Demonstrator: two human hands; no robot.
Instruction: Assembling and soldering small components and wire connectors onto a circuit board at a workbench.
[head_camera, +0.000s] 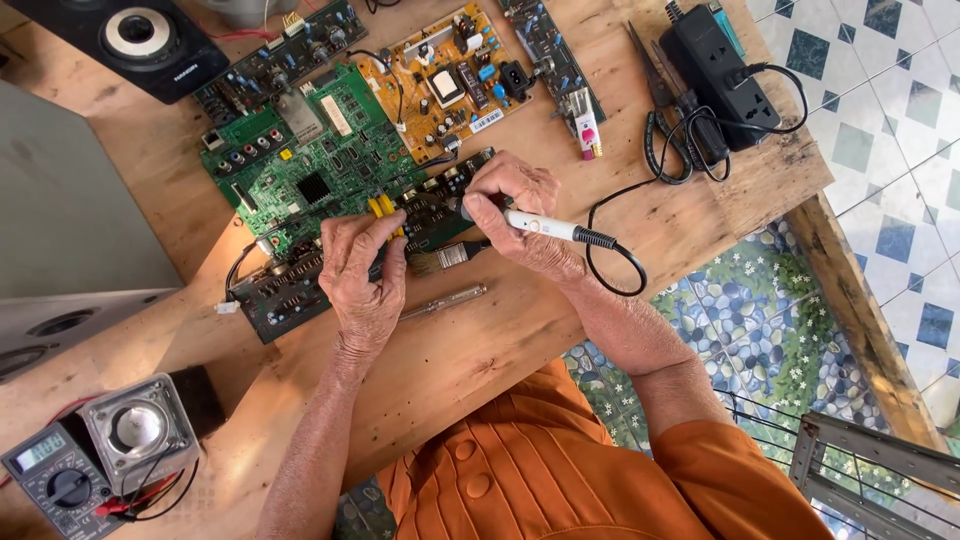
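Left hand (365, 275) closed round yellow-handled pliers (384, 208), handles poking out above the knuckles, jaws hidden under the fingers. Right hand (515, 215) pinched on a white soldering iron (545, 226); its tip is buried behind the thumb and fingers, so contact with the board cannot be told. Both grips sit on the dark board (350, 255), which lies slantwise across the table (480, 340).

Just below the right grip: a brush (445, 257) and a probe (445, 299), loose. The iron's cord (620, 260) loops right of that hand and runs up to the power strip (725, 70); a snag there could tug the hot tip across the parts or onto the left fingers, which are close.

Beyond the grips: green board (320, 160), orange board (450, 75). Far left, near the elbow: multimeter (55, 480), partly cut off. Speaker (130, 40) at the far corner, cropped
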